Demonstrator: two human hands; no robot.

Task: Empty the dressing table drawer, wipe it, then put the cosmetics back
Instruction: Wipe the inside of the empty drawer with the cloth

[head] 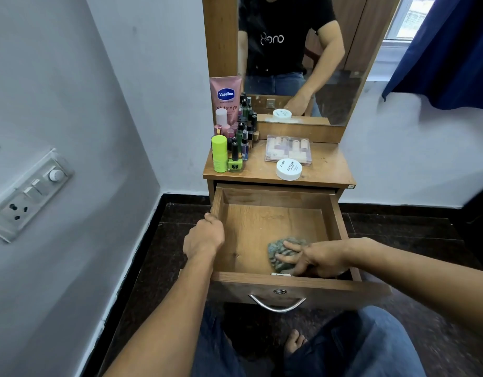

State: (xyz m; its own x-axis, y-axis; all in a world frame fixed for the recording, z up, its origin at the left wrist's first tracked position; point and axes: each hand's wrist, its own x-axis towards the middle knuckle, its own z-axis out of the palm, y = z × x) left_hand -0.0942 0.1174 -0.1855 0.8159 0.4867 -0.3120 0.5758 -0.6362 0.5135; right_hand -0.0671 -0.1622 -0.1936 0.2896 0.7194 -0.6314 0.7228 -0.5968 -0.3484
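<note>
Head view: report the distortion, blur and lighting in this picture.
Head view: wide-angle bending tilts the switch panel and the wall edges at left; the blue curtain at upper right is smeared; the window is overbright with daylight; the mirror looks speckled; the drawer and the cloth under the right hand are sharp and evenly lit.
</note>
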